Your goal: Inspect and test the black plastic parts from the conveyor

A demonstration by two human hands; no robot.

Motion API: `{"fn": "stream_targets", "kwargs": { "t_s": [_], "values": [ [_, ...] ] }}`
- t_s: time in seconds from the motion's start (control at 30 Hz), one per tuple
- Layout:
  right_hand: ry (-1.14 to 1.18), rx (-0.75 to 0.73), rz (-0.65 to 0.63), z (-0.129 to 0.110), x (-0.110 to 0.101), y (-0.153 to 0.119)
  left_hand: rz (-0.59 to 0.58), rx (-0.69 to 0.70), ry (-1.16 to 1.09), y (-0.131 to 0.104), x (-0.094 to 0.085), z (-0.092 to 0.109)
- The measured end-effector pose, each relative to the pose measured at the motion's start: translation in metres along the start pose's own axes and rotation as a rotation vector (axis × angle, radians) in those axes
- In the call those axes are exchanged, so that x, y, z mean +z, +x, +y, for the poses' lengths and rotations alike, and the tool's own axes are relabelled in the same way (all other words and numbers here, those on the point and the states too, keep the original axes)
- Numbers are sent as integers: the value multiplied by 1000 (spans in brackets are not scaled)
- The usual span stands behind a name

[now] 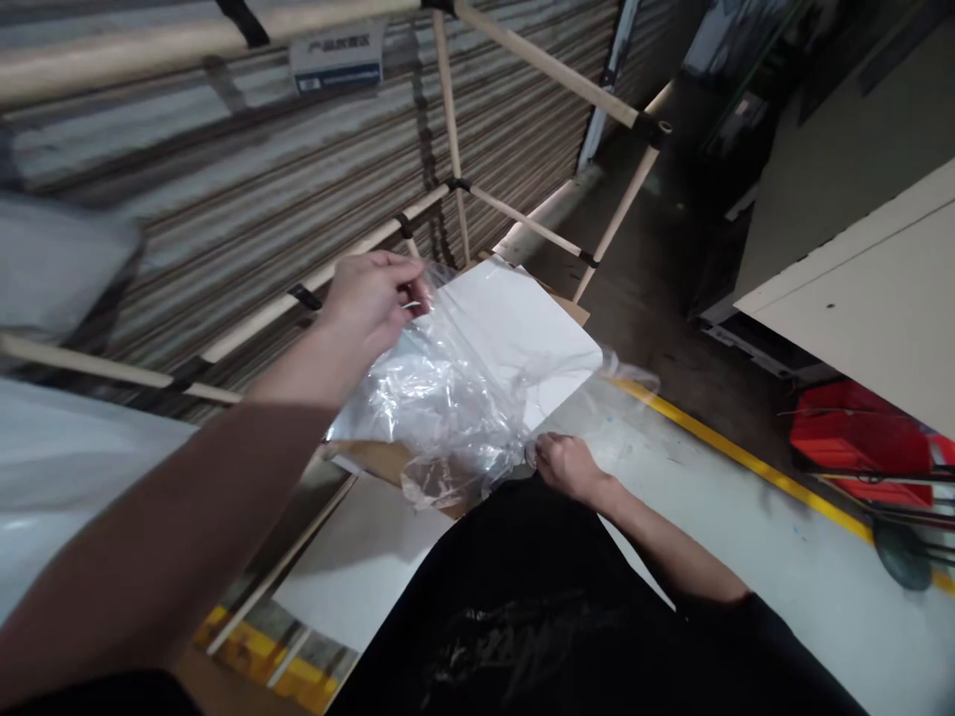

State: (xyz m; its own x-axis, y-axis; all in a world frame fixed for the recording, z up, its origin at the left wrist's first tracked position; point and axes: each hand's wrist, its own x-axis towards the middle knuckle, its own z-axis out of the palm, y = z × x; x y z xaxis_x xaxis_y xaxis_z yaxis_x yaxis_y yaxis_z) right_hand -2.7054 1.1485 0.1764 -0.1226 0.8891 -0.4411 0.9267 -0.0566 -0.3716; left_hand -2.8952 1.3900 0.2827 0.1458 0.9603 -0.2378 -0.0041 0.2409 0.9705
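Observation:
A clear plastic bag (425, 383) is spread, crinkled and shiny, between my two hands. My left hand (384, 293) has its fingers closed on the bag's upper left edge. Near my body, my right hand (567, 465) is closed on the bag's lower right part. Under and behind the plastic lies a white sheet (514, 333), with brown cardboard (571, 306) showing past its far edge. Another brown piece shows below the bag. What is inside the bag, if anything, cannot be made out.
A rack of pale pipes (544, 70) with black joints stands ahead, before a corrugated shutter (514, 119). Red bins (858, 438) sit at the right below a pale cabinet (865, 288). A yellow line (716, 443) crosses the floor. Another white sheet (365, 557) lies lower left.

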Motion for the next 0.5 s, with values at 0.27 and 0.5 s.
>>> {"fn": "stream_targets", "kwargs": {
  "t_s": [0.27, 0.5],
  "values": [
    [1582, 343, 292, 3, 10, -15, 159, -14, -159, -12, -19, 18],
    [872, -61, -108, -31, 1, -75, -98, 244, 286, -72, -44, 0]
  ]
}}
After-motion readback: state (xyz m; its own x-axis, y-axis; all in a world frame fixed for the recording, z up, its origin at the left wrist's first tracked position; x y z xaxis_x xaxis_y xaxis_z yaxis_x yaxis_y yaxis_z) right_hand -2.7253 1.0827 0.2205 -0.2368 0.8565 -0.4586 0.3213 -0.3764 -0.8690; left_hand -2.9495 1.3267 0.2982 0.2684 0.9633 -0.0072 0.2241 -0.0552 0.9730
